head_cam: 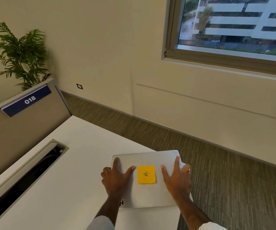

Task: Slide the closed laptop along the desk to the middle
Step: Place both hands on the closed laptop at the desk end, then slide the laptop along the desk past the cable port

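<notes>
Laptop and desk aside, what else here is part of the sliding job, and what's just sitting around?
Part of the job:
laptop
desk
left hand
right hand

Just there:
yellow sticky note stuck on the lid
cable slot in the desk
divider panel
potted plant
window

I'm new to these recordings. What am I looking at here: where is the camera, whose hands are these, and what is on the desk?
There is no machine here. One wide-angle camera sits on a person's head and looks forward and down, so the arms enter from the bottom edge.

The left hand and right hand both rest flat, fingers spread, on a closed silver laptop. Nothing is gripped; the palms press on the lid. A yellow sticky note is stuck on the lid between the hands.

The laptop lies at the right end of a white desk, its corner close to the edge. To the left are an open cable tray and a divider panel labelled 018.
</notes>
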Action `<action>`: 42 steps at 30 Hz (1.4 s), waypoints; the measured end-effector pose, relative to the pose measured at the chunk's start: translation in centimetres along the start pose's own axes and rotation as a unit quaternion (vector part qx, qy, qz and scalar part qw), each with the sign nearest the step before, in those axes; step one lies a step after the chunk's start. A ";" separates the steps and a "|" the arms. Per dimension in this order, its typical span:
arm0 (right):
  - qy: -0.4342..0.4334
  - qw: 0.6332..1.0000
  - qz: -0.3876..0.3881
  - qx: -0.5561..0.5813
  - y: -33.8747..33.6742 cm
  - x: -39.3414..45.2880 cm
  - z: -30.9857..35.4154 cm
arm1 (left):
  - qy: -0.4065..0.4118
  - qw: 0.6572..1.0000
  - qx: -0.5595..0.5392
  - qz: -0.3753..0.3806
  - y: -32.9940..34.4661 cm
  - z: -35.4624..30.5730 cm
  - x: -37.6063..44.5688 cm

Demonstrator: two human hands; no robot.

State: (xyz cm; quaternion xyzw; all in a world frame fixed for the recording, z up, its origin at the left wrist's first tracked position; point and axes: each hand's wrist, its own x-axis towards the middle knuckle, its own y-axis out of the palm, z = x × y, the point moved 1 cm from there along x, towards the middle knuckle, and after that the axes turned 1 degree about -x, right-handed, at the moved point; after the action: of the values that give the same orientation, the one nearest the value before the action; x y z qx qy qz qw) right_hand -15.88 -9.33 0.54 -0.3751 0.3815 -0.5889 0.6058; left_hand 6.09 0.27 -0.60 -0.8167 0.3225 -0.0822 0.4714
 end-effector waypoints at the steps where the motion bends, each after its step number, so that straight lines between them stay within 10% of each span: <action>1: 0.001 1.000 0.003 0.002 -0.1 0.0 -0.1 | 0.003 1.000 -0.024 0.003 -0.2 -0.1 0.0; 42: -0.129 0.990 0.047 -0.031 1.7 -5.7 8.4 | 0.019 0.999 0.001 -0.044 -10.6 8.7 -3.1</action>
State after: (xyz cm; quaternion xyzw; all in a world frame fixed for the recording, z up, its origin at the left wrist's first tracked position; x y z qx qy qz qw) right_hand -7.66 -3.53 2.69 -0.4486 0.3356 -0.4937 0.6652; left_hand 12.26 12.06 3.91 -0.8281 0.2947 -0.1184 0.4618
